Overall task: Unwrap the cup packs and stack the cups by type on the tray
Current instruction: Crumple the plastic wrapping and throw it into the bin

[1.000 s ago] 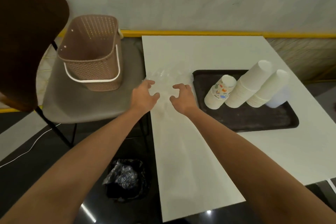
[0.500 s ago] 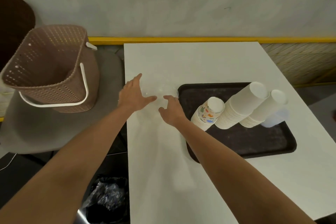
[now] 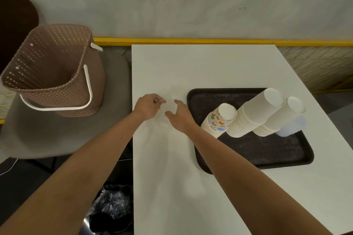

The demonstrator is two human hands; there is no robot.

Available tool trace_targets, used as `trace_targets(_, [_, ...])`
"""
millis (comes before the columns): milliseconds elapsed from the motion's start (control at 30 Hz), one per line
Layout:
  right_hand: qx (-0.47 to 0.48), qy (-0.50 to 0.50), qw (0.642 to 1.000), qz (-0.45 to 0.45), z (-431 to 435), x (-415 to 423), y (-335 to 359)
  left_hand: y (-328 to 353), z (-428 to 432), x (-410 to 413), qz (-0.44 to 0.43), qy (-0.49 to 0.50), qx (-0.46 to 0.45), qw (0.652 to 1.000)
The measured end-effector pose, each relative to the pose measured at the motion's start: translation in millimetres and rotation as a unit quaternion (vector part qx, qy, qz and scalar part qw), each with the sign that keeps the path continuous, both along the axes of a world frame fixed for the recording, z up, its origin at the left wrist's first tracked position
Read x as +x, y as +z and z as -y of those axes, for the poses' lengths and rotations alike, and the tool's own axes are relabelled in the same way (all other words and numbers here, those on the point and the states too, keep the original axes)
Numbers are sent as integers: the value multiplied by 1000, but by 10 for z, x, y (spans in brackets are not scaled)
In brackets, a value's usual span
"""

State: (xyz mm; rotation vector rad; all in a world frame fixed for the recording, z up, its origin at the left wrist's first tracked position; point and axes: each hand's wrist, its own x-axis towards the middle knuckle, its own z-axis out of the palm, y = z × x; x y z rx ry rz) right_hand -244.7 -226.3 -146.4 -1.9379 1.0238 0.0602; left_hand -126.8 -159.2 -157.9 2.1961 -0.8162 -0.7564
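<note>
Beside the tray (image 3: 257,150), my left hand (image 3: 148,106) pinches the clear wrap (image 3: 170,92) and my right hand (image 3: 179,117) rests loose-fingered on it. The film looks featherlight, limp and slippery, so I'd bunch it at an edge.

Matt paper, dull plastic, one thin film
The table (image 3: 210,66) is smooth matt white; the tray (image 3: 257,150) near its right edge is dark plastic, dull and scuffed. The white cups (image 3: 254,114) and printed cups (image 3: 217,120) are matt paper, the bluish cups (image 3: 292,126) translucent plastic. The clear wrap (image 3: 172,92) near the left edge is thin, faintly shiny film
</note>
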Motion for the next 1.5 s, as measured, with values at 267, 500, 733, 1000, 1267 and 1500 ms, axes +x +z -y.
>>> trace_targets(267, [33,4,993,113,-220,-57,215,308,-242,-139,-89,53,-104,989])
trace_targets(500, [14,36,994,97,-536,-162,313,583,-672,-276,-176,54,-172,968])
trace_targets(733, [-94,22,991,87,-974,-258,458,654,-1118,-418,-27,111,-179,977])
trace_targets(1000, [-94,-26,988,117,-1452,-350,541,555,-1797,-676,21,185,-220,958])
trace_targets(1267, [42,-39,991,123,-2053,-396,562,350,-2472,-838,-88,204,-215,951])
trace_targets(1500, [148,-15,985,89,-2554,-435,346,6,-3009,-822,-209,140,-172,952])
